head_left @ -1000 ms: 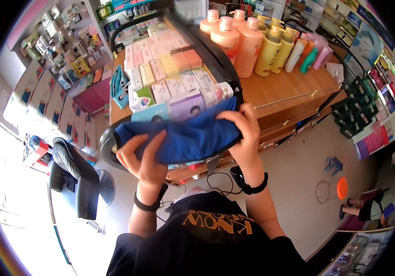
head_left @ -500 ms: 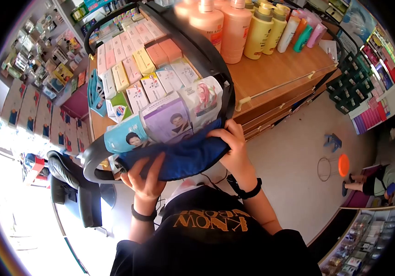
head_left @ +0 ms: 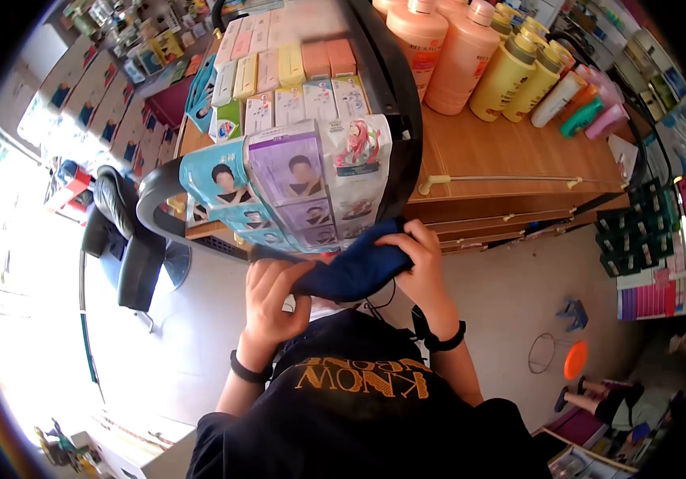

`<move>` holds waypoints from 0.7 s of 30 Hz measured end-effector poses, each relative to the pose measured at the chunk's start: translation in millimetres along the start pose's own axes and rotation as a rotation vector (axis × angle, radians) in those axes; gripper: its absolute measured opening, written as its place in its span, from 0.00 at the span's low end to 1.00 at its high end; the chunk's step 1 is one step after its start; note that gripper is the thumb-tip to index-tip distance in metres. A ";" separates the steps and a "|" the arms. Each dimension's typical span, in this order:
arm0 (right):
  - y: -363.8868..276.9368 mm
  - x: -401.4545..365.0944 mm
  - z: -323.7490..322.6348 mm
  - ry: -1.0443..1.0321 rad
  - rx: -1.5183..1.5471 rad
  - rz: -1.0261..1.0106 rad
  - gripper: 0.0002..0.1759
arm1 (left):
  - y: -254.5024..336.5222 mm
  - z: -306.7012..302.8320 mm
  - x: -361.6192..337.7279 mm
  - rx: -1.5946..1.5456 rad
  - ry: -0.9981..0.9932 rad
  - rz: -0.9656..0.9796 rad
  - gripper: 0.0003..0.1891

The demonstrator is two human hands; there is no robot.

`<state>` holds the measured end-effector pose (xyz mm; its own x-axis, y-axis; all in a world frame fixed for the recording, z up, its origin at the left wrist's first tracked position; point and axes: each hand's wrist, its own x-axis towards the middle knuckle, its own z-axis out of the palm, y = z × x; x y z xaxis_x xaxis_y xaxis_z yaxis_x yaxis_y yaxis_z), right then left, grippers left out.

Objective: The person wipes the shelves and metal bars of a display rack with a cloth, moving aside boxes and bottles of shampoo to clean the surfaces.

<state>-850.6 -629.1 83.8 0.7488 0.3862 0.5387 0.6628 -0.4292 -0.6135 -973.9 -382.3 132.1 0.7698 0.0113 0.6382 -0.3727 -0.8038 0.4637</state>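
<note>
- A blue cloth (head_left: pixel 359 267) is held between two hands, just in front of the person's black shirt (head_left: pixel 367 399) and below the near edge of a wooden table (head_left: pixel 510 152).
- The step in hand is judged to be the handling of the cloth at both ends; it is bunched and sagging rather than laid flat.
- At one end, the cloth is pinched by the right hand (head_left: pixel 421 263), with the fingers curled over its edge.
- At the other end, the cloth appears to be pinched by the left hand (head_left: pixel 275 299); the fingers are bent and close together, and the thumb is brought near the forefinger. The contact is partly blurred.
- For the next move, a firm grip at both ends is judged to be called for, with clearance from the hanging packets.
- Small boxes (head_left: pixel 291 65) are packed in rows inside a black frame (head_left: pixel 407 144); whether a floor lies beneath them cannot be told.
- Teal packets (head_left: pixel 219 180), purple packets (head_left: pixel 291 168) and white packets (head_left: pixel 359 148) are draped over the near side of the frame, just above the cloth.
- Pink bottles (head_left: pixel 462 60), yellow bottles (head_left: pixel 518 76) and several tubes (head_left: pixel 582 116) are stood on the table beside the frame; their contents cannot be seen.
</note>
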 end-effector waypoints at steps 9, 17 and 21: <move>-11.2 -16.8 -48.0 0.013 0.186 0.055 0.19 | 44.4 48.5 46.9 -0.293 0.278 -0.543 0.11; -13.9 -23.4 -49.0 0.009 0.266 0.078 0.18 | 36.5 63.0 75.0 -0.228 0.186 -0.570 0.14; -16.0 -26.6 -46.6 0.011 0.261 0.061 0.18 | 32.6 63.8 74.6 -0.204 0.108 -0.584 0.20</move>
<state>-880.9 -670.5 106.3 0.7884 0.3562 0.5015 0.5935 -0.2261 -0.7724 -895.6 -445.6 155.6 0.8235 0.4831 0.2976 -0.0062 -0.5169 0.8560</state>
